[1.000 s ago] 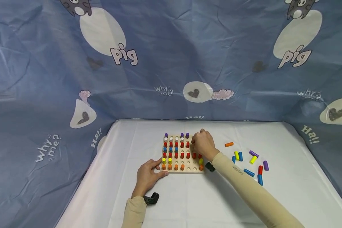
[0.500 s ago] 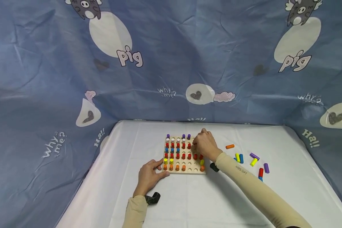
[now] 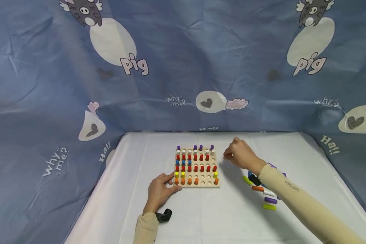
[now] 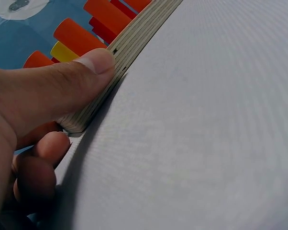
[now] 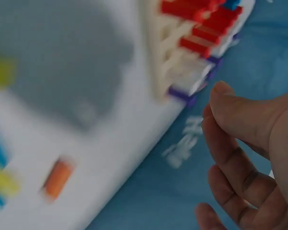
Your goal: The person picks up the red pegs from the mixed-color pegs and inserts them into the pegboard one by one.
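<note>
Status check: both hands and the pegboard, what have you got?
Left hand grips pegboard near corner, thumb on its edge. Right hand empty, just right of the board. Loose pegs by right forearm. Nothing in the way.

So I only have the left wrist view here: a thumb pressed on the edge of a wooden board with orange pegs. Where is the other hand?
Observer: The right hand hovers just right of the board, not touching it. Nothing shows in its grip.
Operator: Are any pegs off the board?
Observer: Yes, loose pegs of several colours lie on the table to the right of the board, partly hidden by the right forearm.
Operator: Is the board full?
Observer: No. Empty holes show in the two nearest rows, between the orange pegs and the right edge.
</note>
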Tool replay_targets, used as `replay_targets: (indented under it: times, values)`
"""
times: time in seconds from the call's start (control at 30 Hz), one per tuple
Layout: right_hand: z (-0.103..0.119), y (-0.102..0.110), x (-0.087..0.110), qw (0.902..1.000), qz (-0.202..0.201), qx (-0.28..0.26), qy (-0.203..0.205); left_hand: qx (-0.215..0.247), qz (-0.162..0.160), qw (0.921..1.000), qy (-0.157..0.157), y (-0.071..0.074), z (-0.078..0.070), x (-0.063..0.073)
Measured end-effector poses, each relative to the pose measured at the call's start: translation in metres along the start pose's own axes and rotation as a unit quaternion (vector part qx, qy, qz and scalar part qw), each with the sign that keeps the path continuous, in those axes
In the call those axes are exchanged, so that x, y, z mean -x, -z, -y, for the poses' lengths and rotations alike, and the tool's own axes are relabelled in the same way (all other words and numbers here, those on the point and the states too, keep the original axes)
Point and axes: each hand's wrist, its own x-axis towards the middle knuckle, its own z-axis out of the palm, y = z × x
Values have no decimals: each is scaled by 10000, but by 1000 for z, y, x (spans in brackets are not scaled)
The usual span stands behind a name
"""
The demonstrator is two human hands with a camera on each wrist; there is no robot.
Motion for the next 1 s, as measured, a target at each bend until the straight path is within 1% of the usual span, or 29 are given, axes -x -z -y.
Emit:
replay_targets:
  times: [0.1,0.2,0.27,0.43,0.57,0.7,0.87,1.0]
  values:
    - [-17,16,21,9997,140,124,-162,3,-61,10000,-13,-1,1,1]
    - [-32,31,46,9984,280,214,-433,47,-103,9999,-31,0,1,1]
    - [-40,41,62,9967,421,251,-649,45,-103,9999,-54,0,1,1]
    - [-53,55,102,9898,809,356,-1113,33,-14,10000,68,0,0,1]
    - [-62,56,136,9852,995,520,-1295,67,45,9998,162,0,-1,2]
    - [-67,47,164,9815,1017,572,-1517,55,54,9997,223,1,-1,3]
    - [-69,34,183,9803,769,568,-1727,86,29,9996,266,1,-2,3]
    - [-67,25,193,9803,518,567,-1819,74,-69,9999,69,-1,-1,1]
